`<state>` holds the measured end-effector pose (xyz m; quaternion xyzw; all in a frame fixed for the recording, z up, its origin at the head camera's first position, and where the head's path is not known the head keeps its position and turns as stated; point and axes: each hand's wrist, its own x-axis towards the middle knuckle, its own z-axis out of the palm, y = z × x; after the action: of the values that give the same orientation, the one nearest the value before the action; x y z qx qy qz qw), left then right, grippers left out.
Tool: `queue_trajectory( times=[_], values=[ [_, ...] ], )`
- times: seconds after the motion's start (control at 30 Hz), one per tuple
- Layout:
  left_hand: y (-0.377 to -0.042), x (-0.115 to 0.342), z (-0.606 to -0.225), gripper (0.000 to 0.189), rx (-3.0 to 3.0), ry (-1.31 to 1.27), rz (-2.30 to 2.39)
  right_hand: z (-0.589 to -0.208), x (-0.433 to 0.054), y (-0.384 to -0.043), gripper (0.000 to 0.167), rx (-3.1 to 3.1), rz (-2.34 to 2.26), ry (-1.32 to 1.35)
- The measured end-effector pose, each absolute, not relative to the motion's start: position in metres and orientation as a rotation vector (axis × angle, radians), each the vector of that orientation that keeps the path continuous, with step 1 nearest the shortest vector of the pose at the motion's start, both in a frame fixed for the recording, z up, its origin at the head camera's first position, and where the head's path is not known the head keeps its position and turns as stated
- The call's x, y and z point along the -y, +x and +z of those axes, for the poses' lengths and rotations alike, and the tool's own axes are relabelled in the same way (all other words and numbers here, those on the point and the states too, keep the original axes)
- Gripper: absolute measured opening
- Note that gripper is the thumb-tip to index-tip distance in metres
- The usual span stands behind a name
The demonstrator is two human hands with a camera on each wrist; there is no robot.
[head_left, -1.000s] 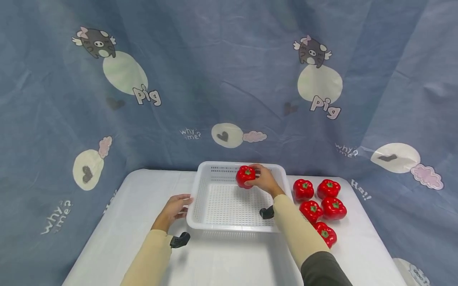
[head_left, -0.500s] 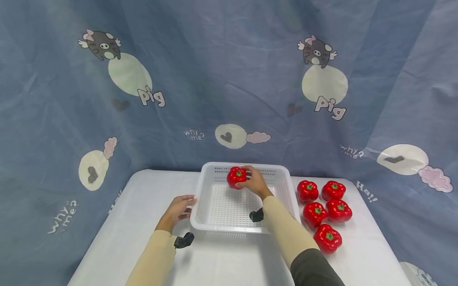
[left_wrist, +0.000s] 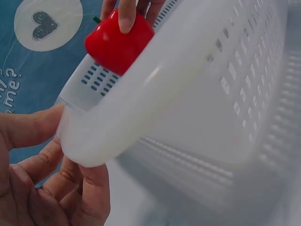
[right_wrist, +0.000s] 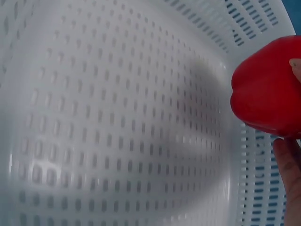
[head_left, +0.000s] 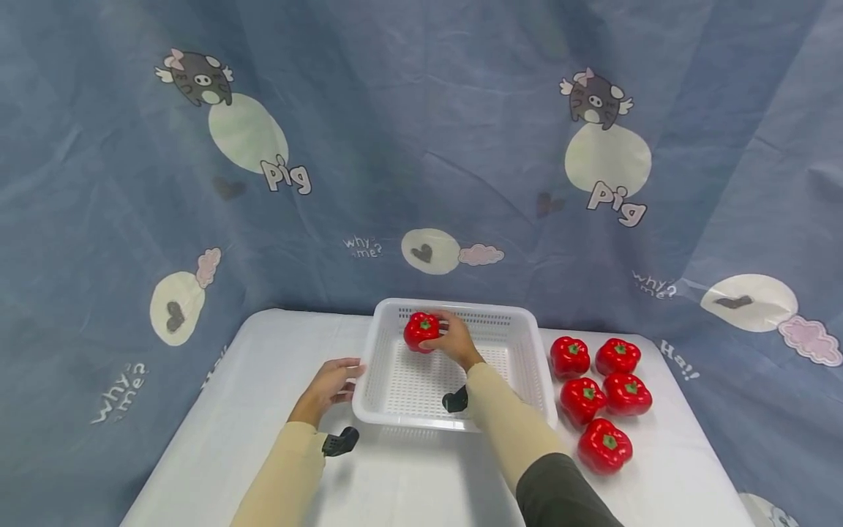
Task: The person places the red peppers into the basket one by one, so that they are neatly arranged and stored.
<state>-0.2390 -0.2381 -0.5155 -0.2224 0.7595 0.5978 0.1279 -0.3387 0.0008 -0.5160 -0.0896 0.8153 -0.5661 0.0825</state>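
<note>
My right hand [head_left: 459,344] holds a red bell pepper [head_left: 418,331] with a green stem, thumb and fingers around its right side. The pepper is over the far left part of a white perforated plastic basket [head_left: 428,423], and in the right wrist view it hangs close to the basket's wall with a shadow on the floor below. My left hand [head_left: 327,389] grips the basket's left rim; the left wrist view shows the thumb [left_wrist: 35,125] against the rim's edge and the fingers curled beneath it.
Several red bell peppers [head_left: 582,399] lie grouped on the white table [head_left: 402,490], right of the basket. A blue patterned cloth [head_left: 421,146] hangs right behind the table. Black wrist cameras [head_left: 341,441] stick out from both wrists.
My right hand has carried the bell pepper leftward over the basket, from right of its middle to the far left part. My left hand stays at the left rim.
</note>
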Motion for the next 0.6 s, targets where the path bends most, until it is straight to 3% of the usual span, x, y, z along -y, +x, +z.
queue_trajectory(
  times=[0.6],
  values=[
    [-0.238,0.239,-0.513,0.040,-2.193,-0.646,1.728,-0.526,0.032,-0.340,0.068,-2.484,-1.640,-0.143]
  ],
)
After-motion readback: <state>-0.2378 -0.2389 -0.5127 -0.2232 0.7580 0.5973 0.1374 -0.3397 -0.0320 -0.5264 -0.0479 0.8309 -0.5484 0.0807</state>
